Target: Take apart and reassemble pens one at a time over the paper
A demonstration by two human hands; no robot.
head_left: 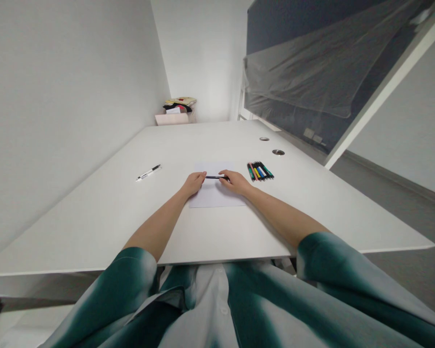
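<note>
A slim dark pen (213,177) lies crosswise between my two hands, just above a sheet of pale paper (213,197). My left hand (195,183) pinches its left end. Around its right end, the fingers of my right hand (235,181) are closed. Both hands rest over the upper part of the sheet. To the right of my right hand, several markers (260,171) with coloured barrels lie side by side in a row. A clear pen with a black grip (148,172) lies alone to the left of the paper.
The white table (210,237) runs far forward, along a wall on the left. Two round metal cable holes (278,152) sit near its right edge. A pale box (172,119) with cloth-like items stands at the far end. A plastic-draped dark panel (304,72) rises at right.
</note>
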